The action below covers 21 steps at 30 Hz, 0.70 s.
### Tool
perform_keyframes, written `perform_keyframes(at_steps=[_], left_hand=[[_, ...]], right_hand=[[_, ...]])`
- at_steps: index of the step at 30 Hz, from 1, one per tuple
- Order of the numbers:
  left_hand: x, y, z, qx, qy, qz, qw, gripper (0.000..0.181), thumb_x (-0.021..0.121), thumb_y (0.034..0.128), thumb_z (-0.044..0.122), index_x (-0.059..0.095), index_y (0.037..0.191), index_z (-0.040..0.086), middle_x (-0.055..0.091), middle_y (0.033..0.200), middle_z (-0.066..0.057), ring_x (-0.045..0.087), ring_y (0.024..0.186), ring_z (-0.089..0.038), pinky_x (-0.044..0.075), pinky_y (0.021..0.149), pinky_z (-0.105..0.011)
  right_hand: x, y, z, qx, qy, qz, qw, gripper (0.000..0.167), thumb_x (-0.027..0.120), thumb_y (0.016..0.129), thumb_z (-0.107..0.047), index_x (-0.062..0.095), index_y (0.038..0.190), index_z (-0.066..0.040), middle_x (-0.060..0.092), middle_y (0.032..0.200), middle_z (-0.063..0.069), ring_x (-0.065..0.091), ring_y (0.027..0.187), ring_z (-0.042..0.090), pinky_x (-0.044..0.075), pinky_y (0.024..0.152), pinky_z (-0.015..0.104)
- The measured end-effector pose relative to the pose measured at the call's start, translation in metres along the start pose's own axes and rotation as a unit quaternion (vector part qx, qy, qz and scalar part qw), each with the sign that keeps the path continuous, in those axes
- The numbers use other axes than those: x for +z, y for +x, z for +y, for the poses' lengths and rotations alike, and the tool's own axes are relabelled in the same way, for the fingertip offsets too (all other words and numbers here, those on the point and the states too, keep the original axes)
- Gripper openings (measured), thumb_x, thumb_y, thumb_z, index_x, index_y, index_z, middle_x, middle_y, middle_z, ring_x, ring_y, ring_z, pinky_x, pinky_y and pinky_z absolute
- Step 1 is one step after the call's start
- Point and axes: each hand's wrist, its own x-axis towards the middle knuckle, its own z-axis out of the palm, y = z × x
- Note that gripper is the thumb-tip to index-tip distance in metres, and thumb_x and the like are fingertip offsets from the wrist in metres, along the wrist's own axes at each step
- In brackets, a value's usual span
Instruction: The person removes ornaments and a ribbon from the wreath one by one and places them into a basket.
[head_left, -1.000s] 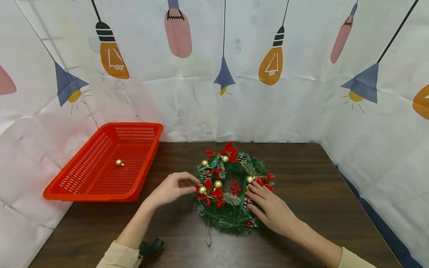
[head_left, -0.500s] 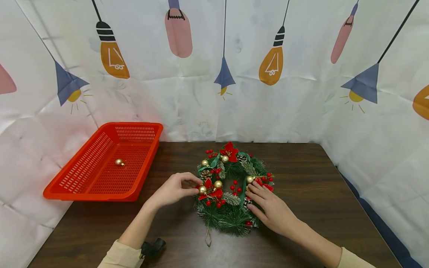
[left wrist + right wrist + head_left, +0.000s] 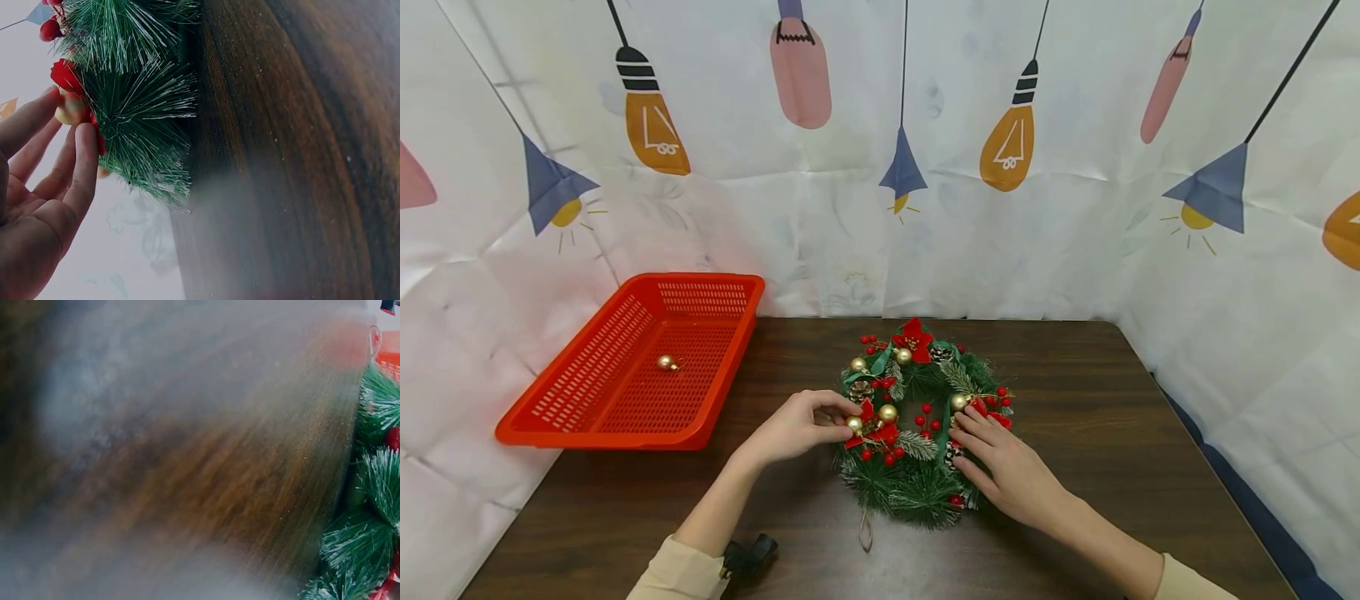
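The left hand (image 3: pixel 797 427) pinches a golden ball (image 3: pixel 72 114) between the thumb and the fingertips, at the left side of a green wreath (image 3: pixel 880 487). The right hand (image 3: pixel 1013 477) lies on the right side of the same wreath, its fingers almost straight and a little spread.

Nearest are the two light sleeves (image 3: pixel 676 575) and a black strap (image 3: pixel 751 553) at the left wrist. Then comes a small string loop (image 3: pixel 866 533), which reaches from the wreath toward the near edge of the tabletop (image 3: pixel 1075 375). The wreath lies flat, around the middle between the left and right edges of the tabletop. Beside the pinched ball are a red flower (image 3: pixel 883 434), another golden ball (image 3: pixel 888 413) and red berries (image 3: pixel 891 457). A pine cone (image 3: pixel 860 391) sits a little farther along the left side, and a second red flower (image 3: pixel 913 340) is on the part nearest to the far edge.

At the far left corner of the tabletop stands a red basket (image 3: pixel 625 442), with one loose golden ball (image 3: pixel 666 362) on its bottom. Behind the far edge hangs a white curtain (image 3: pixel 835 217) with printed lamps.
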Motion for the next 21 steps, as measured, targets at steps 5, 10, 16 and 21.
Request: perform_keyframes(at_steps=[5,10,16,21], left_hand=[[0.001,0.0,-0.001,0.019,0.005,-0.011,0.9998,0.027,0.079,0.0924,0.012,0.074,0.118,0.006,0.071,0.103,-0.003,0.065,0.088,-0.019,0.055,0.068,-0.03],[0.001,-0.001,0.001,0.002,0.014,-0.015,0.9998,0.025,0.079,0.0925,0.014,0.075,0.117,0.01,0.07,0.103,0.001,0.065,0.088,-0.018,0.055,0.069,-0.032],[0.001,-0.002,0.006,-0.009,0.017,-0.015,0.9997,0.023,0.079,0.0931,0.015,0.074,0.115,0.011,0.069,0.106,0.002,0.066,0.091,-0.019,0.057,0.076,-0.038],[0.001,-0.002,0.01,-0.011,-0.001,-0.016,0.9998,0.023,0.078,0.0931,0.012,0.073,0.115,0.009,0.068,0.109,0.0,0.066,0.095,-0.02,0.058,0.081,-0.035]], right_hand=[[0.001,0.0,0.0,0.0,0.001,0.004,1.0,0.046,0.071,0.099,-0.027,0.065,0.137,-0.002,0.05,0.152,0.017,0.039,0.146,0.031,0.035,0.113,0.055],[0.001,0.0,0.0,-0.002,0.001,0.005,1.0,0.046,0.071,0.1,-0.028,0.065,0.137,-0.002,0.05,0.152,0.017,0.039,0.146,0.031,0.035,0.113,0.055],[0.0,0.0,0.001,-0.003,0.002,0.003,1.0,0.046,0.069,0.1,-0.029,0.065,0.137,-0.002,0.05,0.152,0.017,0.039,0.146,0.032,0.035,0.113,0.056],[-0.001,0.0,0.0,-0.004,0.004,0.003,1.0,0.046,0.07,0.1,-0.029,0.065,0.137,-0.002,0.05,0.152,0.018,0.039,0.145,0.032,0.035,0.113,0.056]])
